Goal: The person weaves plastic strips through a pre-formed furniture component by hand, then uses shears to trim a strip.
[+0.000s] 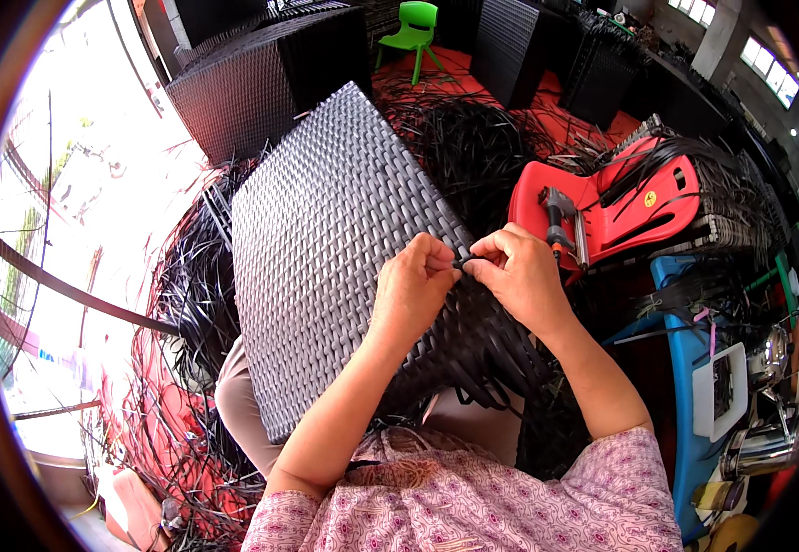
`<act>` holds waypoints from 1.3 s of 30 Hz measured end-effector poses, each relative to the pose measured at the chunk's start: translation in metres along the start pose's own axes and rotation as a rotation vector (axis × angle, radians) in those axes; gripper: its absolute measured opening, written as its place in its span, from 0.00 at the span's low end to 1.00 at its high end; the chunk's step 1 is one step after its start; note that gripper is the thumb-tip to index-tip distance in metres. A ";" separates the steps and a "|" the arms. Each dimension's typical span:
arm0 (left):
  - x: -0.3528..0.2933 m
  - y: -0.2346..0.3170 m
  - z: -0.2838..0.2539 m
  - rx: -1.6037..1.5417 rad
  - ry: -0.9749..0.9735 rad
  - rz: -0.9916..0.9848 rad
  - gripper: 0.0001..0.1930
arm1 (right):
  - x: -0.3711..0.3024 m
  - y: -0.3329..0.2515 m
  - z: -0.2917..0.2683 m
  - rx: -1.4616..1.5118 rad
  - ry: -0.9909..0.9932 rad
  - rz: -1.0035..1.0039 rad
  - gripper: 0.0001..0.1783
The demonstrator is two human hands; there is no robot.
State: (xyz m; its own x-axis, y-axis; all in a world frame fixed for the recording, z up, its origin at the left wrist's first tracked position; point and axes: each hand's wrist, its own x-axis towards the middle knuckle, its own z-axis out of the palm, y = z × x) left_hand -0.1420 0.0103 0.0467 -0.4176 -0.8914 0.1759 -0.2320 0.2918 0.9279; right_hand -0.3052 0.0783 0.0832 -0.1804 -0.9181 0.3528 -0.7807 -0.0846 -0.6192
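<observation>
A large woven panel [326,221] of dark grey plastic strips rests tilted across my lap. Its lower right part ends in several loose black strips [500,368] that hang over my knee. At the panel's right edge my left hand [413,281] and my right hand [519,276] nearly meet. Both pinch a short dark strip [463,261] between thumb and fingers, one hand on each side of it. How the strip joins the weave is hidden by my fingertips.
Right of the panel, a red plastic chair [602,198] carries a nail gun-like tool [557,221]. A blue plastic table or stool [680,368] holds a white tray [719,391] and metal pots [767,451]. Black strip heaps [464,147] surround me. A green chair [410,37] stands behind.
</observation>
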 end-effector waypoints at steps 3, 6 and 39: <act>-0.005 0.002 0.001 -0.016 0.039 -0.031 0.11 | 0.003 0.000 0.001 -0.015 -0.007 -0.026 0.07; -0.009 -0.001 0.005 -0.054 0.081 -0.022 0.12 | 0.001 -0.005 0.005 -0.155 0.029 -0.115 0.08; -0.175 -0.104 -0.115 0.498 0.045 0.117 0.29 | 0.007 0.036 0.025 0.821 -0.014 0.541 0.12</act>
State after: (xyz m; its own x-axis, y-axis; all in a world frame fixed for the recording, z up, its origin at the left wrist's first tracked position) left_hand 0.0567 0.0960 -0.0430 -0.4306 -0.8536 0.2932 -0.5809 0.5108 0.6338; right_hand -0.3194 0.0596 0.0458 -0.3798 -0.9163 -0.1274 0.0642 0.1112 -0.9917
